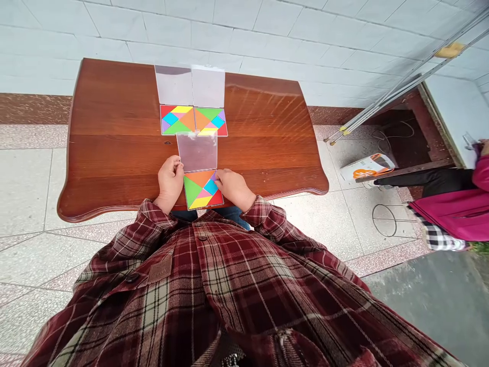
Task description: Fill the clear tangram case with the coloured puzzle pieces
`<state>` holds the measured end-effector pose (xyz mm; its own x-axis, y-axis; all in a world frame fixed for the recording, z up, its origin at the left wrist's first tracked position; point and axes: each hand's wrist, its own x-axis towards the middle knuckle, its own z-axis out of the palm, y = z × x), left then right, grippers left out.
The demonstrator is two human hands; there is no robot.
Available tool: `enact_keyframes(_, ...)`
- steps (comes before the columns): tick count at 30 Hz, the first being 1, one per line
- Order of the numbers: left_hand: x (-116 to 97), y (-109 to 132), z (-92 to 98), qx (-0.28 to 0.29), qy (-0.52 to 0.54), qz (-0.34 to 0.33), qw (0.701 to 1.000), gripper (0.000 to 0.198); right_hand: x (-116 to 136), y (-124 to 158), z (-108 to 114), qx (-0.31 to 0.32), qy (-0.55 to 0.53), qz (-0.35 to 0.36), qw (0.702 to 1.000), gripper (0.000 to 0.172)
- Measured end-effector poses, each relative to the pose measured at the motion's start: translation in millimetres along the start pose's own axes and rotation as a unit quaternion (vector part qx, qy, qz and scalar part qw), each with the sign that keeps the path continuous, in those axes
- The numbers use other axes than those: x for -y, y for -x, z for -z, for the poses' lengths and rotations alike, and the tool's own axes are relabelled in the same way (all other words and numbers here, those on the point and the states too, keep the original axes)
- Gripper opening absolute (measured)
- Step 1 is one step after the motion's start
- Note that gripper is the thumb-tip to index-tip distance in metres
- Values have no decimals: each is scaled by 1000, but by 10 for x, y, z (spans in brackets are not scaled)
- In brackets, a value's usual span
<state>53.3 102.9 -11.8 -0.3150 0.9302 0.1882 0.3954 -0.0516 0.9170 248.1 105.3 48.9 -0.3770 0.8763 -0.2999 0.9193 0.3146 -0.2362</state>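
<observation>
A coloured tangram puzzle (201,189) in an opened clear case lies at the near edge of the wooden table (114,153); its clear lid (196,151) is folded back flat. My left hand (170,181) rests curled against the case's left edge, at the hinge corner. My right hand (234,187) lies at the right edge, fingertips on the purple piece by the blue one. Farther back, two more opened tangram cases (177,120) (210,121) sit side by side, lids (173,84) (208,86) laid open behind them.
The table stands on a tiled floor against a white tiled wall. At the right, another person in a pink top (454,211) sits beside a low bench, with a white-and-orange box (367,166) and metal rods (405,84) nearby.
</observation>
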Motion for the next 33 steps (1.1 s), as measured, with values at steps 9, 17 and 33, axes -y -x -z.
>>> enact_keyframes(9, 42, 2, -4, -5, 1, 1, 1000, 15, 57, 71, 22, 0, -2, -2, 1000, 24)
enact_keyframes(17, 35, -6, -11, -4, -1, -7, 1000, 11, 60, 146, -29, 12, -8, 2, 1000, 21)
enact_keyframes(33, 50, -12, -4, -8, -12, -5, 1000, 12, 26, 225, -18, 26, -39, 24, 999, 29)
